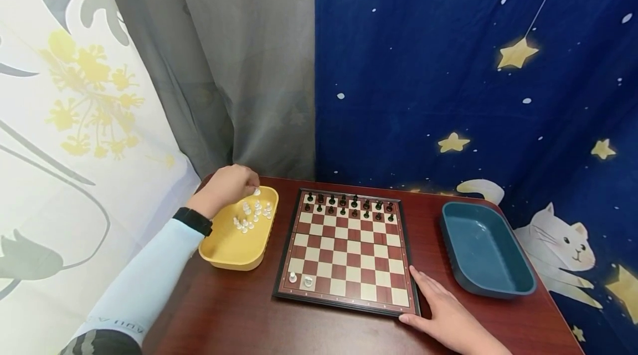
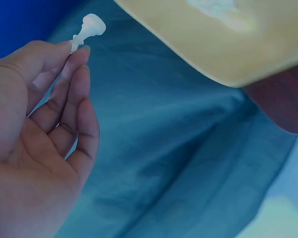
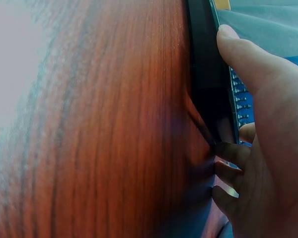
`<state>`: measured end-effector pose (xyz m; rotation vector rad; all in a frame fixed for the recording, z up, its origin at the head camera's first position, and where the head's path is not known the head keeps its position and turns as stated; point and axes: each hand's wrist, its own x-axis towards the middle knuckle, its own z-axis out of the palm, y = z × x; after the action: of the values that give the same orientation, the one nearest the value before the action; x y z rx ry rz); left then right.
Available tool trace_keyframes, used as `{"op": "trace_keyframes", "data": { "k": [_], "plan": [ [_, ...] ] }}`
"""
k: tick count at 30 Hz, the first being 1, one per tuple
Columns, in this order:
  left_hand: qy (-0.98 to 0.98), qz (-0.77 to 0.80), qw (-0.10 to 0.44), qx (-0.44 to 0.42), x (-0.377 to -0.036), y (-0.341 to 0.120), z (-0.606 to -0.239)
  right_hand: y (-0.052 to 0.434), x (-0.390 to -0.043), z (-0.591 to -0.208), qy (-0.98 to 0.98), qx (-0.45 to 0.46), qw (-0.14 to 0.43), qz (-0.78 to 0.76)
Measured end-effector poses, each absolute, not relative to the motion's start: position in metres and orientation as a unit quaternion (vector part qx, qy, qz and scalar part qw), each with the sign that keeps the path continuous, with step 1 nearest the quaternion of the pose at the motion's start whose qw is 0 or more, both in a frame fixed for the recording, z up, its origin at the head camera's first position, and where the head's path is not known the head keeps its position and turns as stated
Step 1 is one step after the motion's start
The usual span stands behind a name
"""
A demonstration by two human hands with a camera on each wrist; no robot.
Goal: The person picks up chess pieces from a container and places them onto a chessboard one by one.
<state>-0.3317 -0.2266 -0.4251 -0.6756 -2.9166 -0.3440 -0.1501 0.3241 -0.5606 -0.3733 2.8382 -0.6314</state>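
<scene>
Over the far end of the yellow tray, my left hand pinches a white chess piece between thumb and fingertips. Its base points outward; the fingers hide its head. Several white chess pieces lie in that tray. My right hand rests at the near right corner of the chessboard, thumb on the front edge, fingers along the right side. Dark chess pieces stand in two rows at the board's far side. Two white pieces stand in its near left corner, one a knight.
A blue tray sits to the right of the board on the reddish-brown table. Behind the table hang a grey curtain and a dark blue one with stars. A white patterned curtain hangs at the left.
</scene>
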Motion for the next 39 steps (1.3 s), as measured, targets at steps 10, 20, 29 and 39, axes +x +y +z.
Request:
{"op": "trace_keyframes", "data": {
  "k": [10, 20, 29, 39],
  "plan": [
    [-0.928, -0.088, 0.094, -0.348, -0.281, -0.163, -0.423, 0.324, -0.15, -0.559, 0.963, -0.13, 0.103, -0.214],
    [-0.882, -0.113, 0.055, -0.454, -0.237, -0.104, -0.454, 0.322, -0.149, -0.557, 0.963, -0.131, 0.105, -0.211],
    [-0.867, -0.085, 0.017, -0.491, -0.216, -0.075, -0.481, 0.324, -0.151, -0.558, 0.963, -0.136, 0.101, -0.209],
    [-0.865, -0.062, 0.009, -0.498, -0.214, -0.068, -0.496, 0.323, -0.148, -0.556, 0.964, -0.141, 0.094, -0.204]
  ]
}}
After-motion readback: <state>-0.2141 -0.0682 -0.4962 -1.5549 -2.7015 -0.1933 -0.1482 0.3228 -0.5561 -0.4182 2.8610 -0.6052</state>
